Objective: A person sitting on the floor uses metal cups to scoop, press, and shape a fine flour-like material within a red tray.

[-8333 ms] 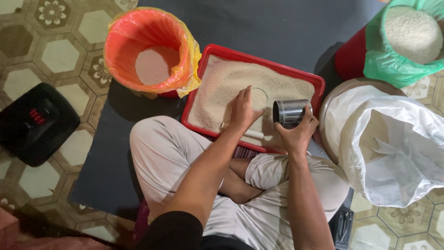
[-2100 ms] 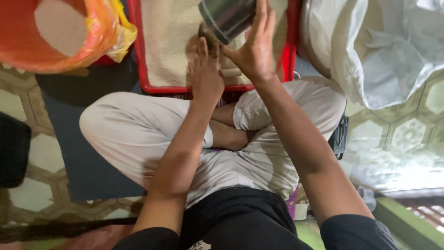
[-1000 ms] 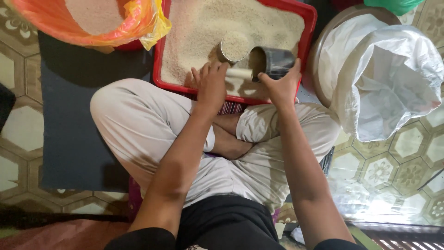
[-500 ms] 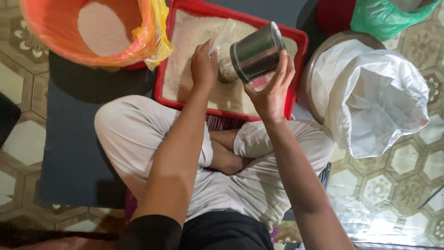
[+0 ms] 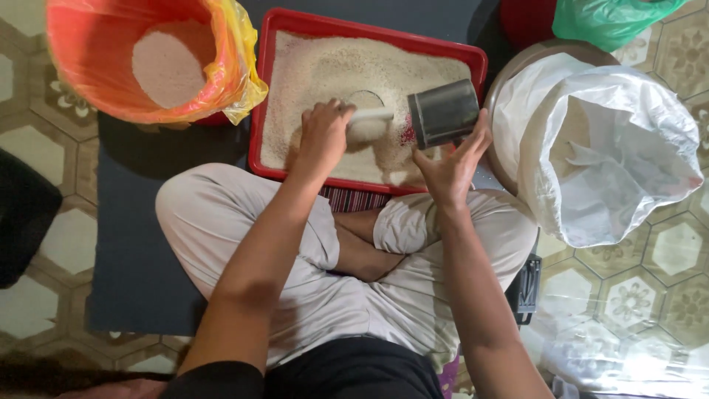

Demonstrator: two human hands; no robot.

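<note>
Gripping the cup [image 5: 443, 113] by its smooth steel wall, tilted over the tray [image 5: 295, 22], my right hand [image 5: 450, 166] judges it light, rigid, maybe slippery, while my left hand [image 5: 323, 137] lies curled in loose rice [image 5: 325, 70].

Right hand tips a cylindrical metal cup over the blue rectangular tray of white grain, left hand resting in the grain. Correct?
Not quite. The head view shows the rectangular tray is red, not blue. Otherwise right: the right hand tips the cylindrical metal cup, the left hand rests in the white grain.
</note>
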